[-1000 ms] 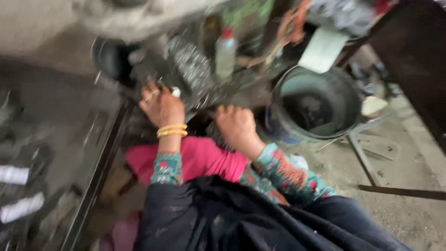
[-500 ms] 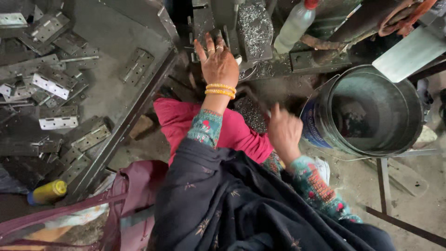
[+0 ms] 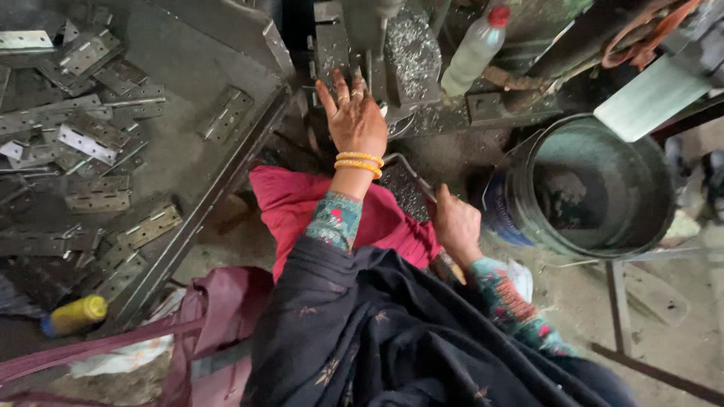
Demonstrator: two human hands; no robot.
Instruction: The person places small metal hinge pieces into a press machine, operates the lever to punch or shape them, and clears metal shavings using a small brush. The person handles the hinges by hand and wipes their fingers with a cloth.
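Left hand at the machine, right hand on a handle by the lap.

Left hand (image 3: 354,120) is spread open, fingers splayed, palm down against the dark metal machine (image 3: 362,45), gripping nothing; 2 yellow bangles (image 3: 359,163) sit at the wrist. Right hand (image 3: 455,226) is curled around a thin metal handle (image 3: 411,169), probably a lever, though its far end is hidden. The handle's long axis runs diagonally from the right hand up-left toward the left wrist, so the right hand is nearer to it. It looks slim, grey, bent at the top. Grey hinge plates (image 3: 90,136) lie heaped on the tray, well apart to the left. A round bucket (image 3: 603,188) stands just right of the right hand.
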